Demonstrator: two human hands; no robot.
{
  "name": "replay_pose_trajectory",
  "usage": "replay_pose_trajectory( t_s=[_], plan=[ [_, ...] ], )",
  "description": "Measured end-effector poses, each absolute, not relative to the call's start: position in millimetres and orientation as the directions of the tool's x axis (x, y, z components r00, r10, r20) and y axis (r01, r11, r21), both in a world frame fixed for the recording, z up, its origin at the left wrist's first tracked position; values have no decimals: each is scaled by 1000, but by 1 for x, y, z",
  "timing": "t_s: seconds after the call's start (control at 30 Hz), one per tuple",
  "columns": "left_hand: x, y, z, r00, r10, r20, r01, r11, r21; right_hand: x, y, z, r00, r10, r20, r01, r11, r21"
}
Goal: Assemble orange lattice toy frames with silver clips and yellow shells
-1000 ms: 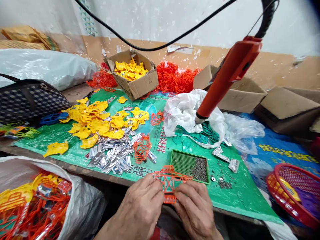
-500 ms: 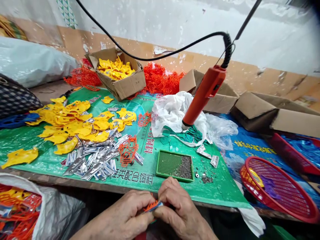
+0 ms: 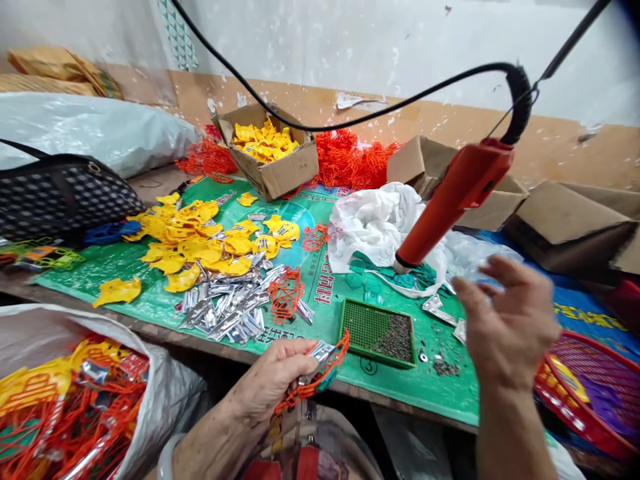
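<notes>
My left hand point(image 3: 265, 383) pinches an orange plastic lattice frame point(image 3: 339, 353) with a silver blade-like piece point(image 3: 323, 349) and a bit of green against it, just in front of the table edge. My right hand point(image 3: 510, 327) is raised at the right, fingers curved and apart, with nothing visible in it. Up and to its left hangs a red electric screwdriver point(image 3: 450, 207), tip down, not touched by the hand. Between the hands on the table lies a green tray point(image 3: 363, 319), partly filled with small dark screws point(image 3: 396, 339).
Yellow plastic parts point(image 3: 190, 240) and silver pieces point(image 3: 233, 303) are heaped at the left. A white sack point(image 3: 170, 373) of assembled parts stands front left. Behind are a cardboard box point(image 3: 285, 173) and a white plastic bag point(image 3: 380, 213); a red basket point(image 3: 575, 413) sits at right.
My right hand has let go of the lattice frame and risen to the right, toward the hanging screwdriver. My left hand keeps hold of the frame. The view has turned slightly left.
</notes>
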State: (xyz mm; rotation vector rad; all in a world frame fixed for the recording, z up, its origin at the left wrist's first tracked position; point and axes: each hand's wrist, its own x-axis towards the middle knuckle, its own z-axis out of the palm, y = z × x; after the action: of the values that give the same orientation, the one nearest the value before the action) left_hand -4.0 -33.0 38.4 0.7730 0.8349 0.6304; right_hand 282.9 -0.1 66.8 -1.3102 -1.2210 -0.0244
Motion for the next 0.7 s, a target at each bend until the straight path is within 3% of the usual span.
replay_pose_trajectory(
  t_s=[0.03,0.13,0.27,0.33,0.43,0.53,0.63,0.7],
  plan=[
    [-5,-33,38,500,772,-393,-197,543,816,298,16,73,476,547,688,631,332,-701],
    [-6,-35,37,441,824,-356,-193,474,859,323,62,94,439,636,635,538,380,-752],
    [-2,-37,38,389,860,-331,-198,429,881,300,99,123,218,798,562,128,548,-827],
    [-1,-36,37,372,864,-340,-216,437,873,276,107,136,127,880,458,-24,464,-885],
    [-1,-32,32,349,855,-385,-268,484,833,246,106,151,177,927,330,-94,350,-932],
    [-4,-26,26,306,854,-420,-316,508,802,233,95,156,78,970,231,-157,241,-958],
    [-6,-22,23,290,856,-429,-318,509,800,230,79,143,-19,979,202,-135,198,-971],
    [-5,-21,23,289,850,-441,-298,518,802,230,70,126,39,974,224,-61,226,-972]
  ],
)
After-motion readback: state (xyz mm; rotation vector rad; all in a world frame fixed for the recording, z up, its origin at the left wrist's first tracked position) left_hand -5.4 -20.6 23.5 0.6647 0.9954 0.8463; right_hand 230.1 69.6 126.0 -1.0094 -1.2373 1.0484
